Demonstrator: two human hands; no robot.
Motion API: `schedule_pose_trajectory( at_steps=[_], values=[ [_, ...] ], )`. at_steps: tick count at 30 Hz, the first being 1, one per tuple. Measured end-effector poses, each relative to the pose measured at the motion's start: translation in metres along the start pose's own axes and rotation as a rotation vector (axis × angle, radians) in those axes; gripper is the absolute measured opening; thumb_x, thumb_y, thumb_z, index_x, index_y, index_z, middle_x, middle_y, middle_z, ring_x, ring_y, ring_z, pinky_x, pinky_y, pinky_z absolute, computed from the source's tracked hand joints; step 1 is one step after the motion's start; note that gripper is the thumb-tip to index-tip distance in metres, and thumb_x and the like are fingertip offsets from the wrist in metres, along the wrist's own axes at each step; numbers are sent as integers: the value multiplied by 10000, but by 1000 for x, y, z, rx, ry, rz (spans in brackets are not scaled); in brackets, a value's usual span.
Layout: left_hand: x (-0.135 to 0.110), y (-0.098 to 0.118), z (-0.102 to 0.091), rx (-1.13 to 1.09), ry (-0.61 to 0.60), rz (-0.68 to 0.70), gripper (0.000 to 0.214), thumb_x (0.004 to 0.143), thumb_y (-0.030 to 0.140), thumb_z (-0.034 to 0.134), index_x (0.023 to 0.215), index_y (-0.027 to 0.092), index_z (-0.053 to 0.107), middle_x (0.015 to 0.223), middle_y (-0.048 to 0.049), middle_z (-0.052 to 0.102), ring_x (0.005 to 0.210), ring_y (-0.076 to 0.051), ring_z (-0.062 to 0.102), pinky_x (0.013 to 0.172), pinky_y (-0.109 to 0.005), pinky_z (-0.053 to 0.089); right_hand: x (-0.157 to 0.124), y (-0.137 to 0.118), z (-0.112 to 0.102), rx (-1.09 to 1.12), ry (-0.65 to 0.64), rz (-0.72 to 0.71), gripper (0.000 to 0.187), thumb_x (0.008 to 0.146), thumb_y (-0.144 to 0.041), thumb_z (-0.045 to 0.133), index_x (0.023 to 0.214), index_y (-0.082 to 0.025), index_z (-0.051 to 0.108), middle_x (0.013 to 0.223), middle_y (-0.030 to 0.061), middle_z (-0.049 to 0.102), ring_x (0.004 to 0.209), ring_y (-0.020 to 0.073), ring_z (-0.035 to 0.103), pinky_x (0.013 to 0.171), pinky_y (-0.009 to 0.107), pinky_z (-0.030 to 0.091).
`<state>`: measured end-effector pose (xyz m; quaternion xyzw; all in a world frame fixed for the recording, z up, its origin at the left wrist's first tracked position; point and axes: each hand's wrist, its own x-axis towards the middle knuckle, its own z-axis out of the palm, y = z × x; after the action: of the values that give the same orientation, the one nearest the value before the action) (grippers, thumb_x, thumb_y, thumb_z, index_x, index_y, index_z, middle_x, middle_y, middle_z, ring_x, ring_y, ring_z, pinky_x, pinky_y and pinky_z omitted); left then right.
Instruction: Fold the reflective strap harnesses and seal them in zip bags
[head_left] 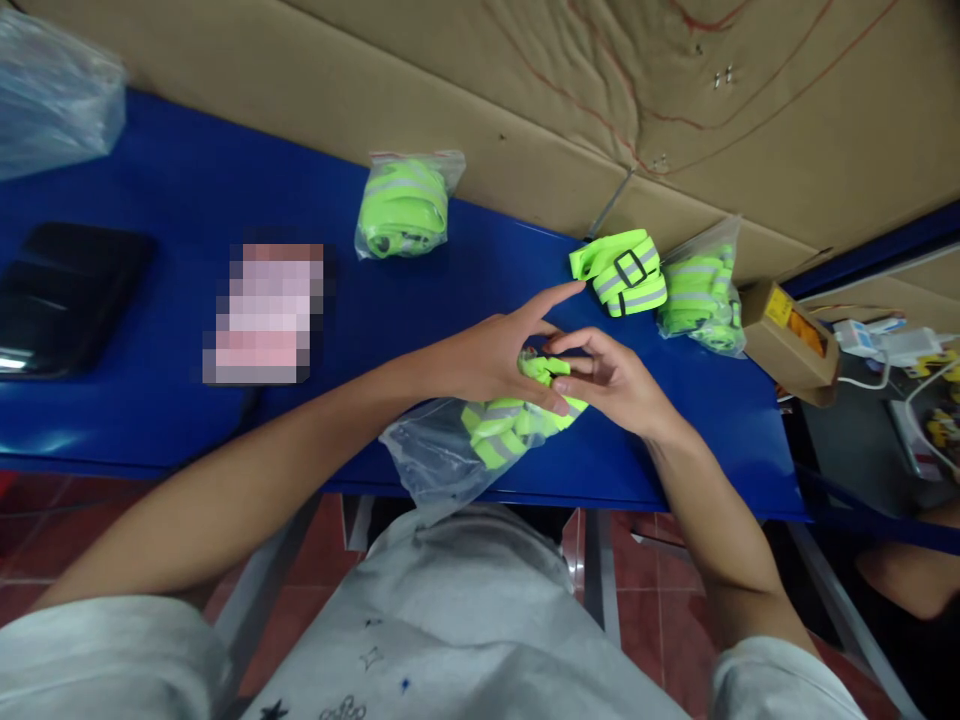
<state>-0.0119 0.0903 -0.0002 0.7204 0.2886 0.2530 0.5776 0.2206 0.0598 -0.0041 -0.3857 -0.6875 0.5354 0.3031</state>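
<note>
A neon-green reflective strap (496, 432) with grey bands lies bunched near the table's front edge, partly in or under a clear plastic bag (431, 455). My left hand (487, 355) reaches over the bundle, thumb and forefinger spread wide apart. From the right, my right hand (619, 380) meets it with bent fingers, and a bit of the green strap shows between its thumb and fingertips. The hands partly hide the bundle. Just beyond them sits a rolled reflective strap (630, 270) with black buckles, outside any bag.
Bagged green straps stand at the back, one pack (405, 210) left of centre and another pack (701, 290) at right. A small cardboard box (787, 340) is beside it. A black object (67, 290) and a blurred-out rectangle (262, 315) lie on the blue table (300, 170).
</note>
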Motion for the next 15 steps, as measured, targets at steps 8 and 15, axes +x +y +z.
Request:
schedule_pose_trajectory(
  at_steps=[8, 15],
  values=[
    [3, -6, -2, -119, -60, 60, 1145, 729, 436, 901, 1650, 264, 243, 1368, -134, 676, 1268, -295, 649, 1029, -396, 498, -1, 3, 23, -373, 225, -285, 144, 959, -364, 729, 1011, -230, 738, 887, 10, 774, 687, 132, 666, 668, 276, 553],
    [11, -15, -1, -86, 99, 52, 927, 715, 444, 903, 1501, 185, 486, 1243, -129, 726, 1165, -272, 675, 936, -347, 503, 7, 5, 30, -295, 248, -264, 234, 1007, -427, 642, 1068, -210, 705, 888, 25, 760, 734, 138, 681, 695, 274, 550]
  ],
)
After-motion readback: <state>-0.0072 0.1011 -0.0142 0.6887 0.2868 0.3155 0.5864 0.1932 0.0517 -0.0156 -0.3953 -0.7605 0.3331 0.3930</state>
